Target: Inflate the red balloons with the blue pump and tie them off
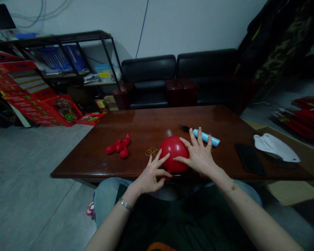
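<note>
1. A round red balloon [174, 144] sits at the near edge of the brown table [141, 122], between both hands.
2. Left hand [152, 177]: two fingertips touch the balloon, the other fingers bend near its neck — whether they pinch it, I cannot tell.
3. Right hand [201, 156]: open, fingers spread, thumb and forefinger against the balloon's right side.
4. Yellow rubber bands [152, 151] lie just left of the balloon; small red balloons [118, 146] lie farther left.
5. A light-blue tube [210, 140] lies beyond the right hand.
</note>
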`<state>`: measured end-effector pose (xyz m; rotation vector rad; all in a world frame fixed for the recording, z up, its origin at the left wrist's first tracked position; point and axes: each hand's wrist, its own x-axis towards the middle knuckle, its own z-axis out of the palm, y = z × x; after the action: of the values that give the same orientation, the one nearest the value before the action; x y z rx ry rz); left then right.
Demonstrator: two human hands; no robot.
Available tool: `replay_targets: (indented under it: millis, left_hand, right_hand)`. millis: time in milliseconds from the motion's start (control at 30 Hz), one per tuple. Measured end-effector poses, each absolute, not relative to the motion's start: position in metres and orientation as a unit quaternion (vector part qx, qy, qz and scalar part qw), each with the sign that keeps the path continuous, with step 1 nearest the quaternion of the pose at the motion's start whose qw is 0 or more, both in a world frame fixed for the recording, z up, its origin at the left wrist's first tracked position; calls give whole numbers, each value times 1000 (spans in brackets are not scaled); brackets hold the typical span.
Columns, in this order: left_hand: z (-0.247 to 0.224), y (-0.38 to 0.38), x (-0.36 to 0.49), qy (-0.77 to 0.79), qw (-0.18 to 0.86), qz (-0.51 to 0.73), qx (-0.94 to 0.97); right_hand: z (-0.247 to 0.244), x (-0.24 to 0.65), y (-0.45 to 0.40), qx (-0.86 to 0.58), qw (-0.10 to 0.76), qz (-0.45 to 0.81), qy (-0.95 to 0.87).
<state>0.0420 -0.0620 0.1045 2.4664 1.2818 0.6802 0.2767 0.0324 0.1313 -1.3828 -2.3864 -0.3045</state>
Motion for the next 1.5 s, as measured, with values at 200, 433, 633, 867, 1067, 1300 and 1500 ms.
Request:
replay_targets:
  millis: [200,433,633,867,1067,1300,1500]
  left_hand:
    - [115,-37,33,570,79,273,771]
    - [120,-12,45,563,44,151,812]
    - [118,-19,52,563,33,146,813]
    - [113,-25,65,583,-15,131,802]
    - [105,-27,70,575,-34,160,802]
    - [106,-30,69,569,-46,176,802]
    - [104,-30,70,574,-50,176,798]
  right_hand:
    - [129,283,29,-486,189,-101,-847]
    - [125,289,23,-481,175,-101,-853]
    - [110,301,22,-482,158,-117,-854]
    - [94,315,25,-477,146,-100,-861]
    - [96,315,22,-478,147,-122,-858]
    - [99,306,14,-473,158,-161,-852]
    - [95,305,13,-471,170,-164,-850]
